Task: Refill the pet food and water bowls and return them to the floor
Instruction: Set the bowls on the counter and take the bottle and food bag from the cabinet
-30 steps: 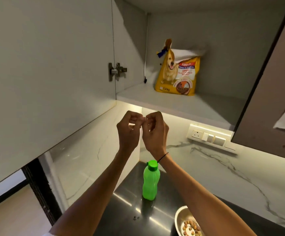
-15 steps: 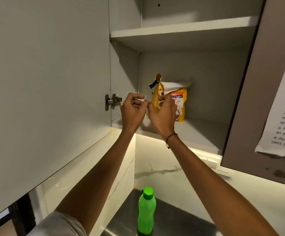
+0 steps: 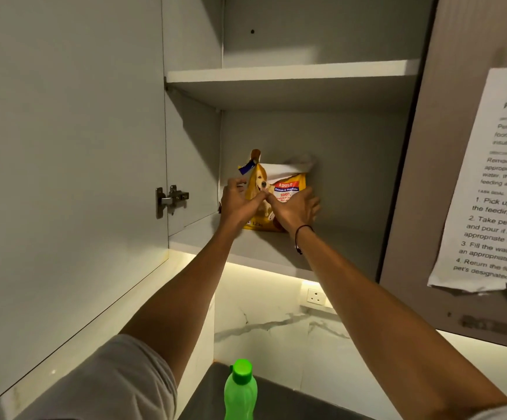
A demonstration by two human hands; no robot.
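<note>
A yellow dog food bag (image 3: 285, 183) with a torn white top stands upright at the back of the lower cabinet shelf (image 3: 334, 244). Both my hands are raised into the open cabinet in front of the bag. My left hand (image 3: 237, 203) is at the bag's left edge with its fingers spread. My right hand (image 3: 295, 210) covers the bag's lower right part, also with spread fingers. The thumbs nearly meet in front of the bag. Neither hand has closed around it. A green water bottle (image 3: 240, 389) stands capped on the dark counter below. No bowl is in view.
The open cabinet door (image 3: 64, 147) hangs at the left with its hinge (image 3: 171, 199). An upper shelf (image 3: 291, 74) sits above. A printed task sheet (image 3: 494, 183) is taped to the shut door on the right. A wall socket (image 3: 315, 296) sits under the cabinet.
My hands rose from chest height, where their fingertips were pinched together, into the cabinet and spread apart at the bag. The view tilted upward, so the food bowl left the frame.
</note>
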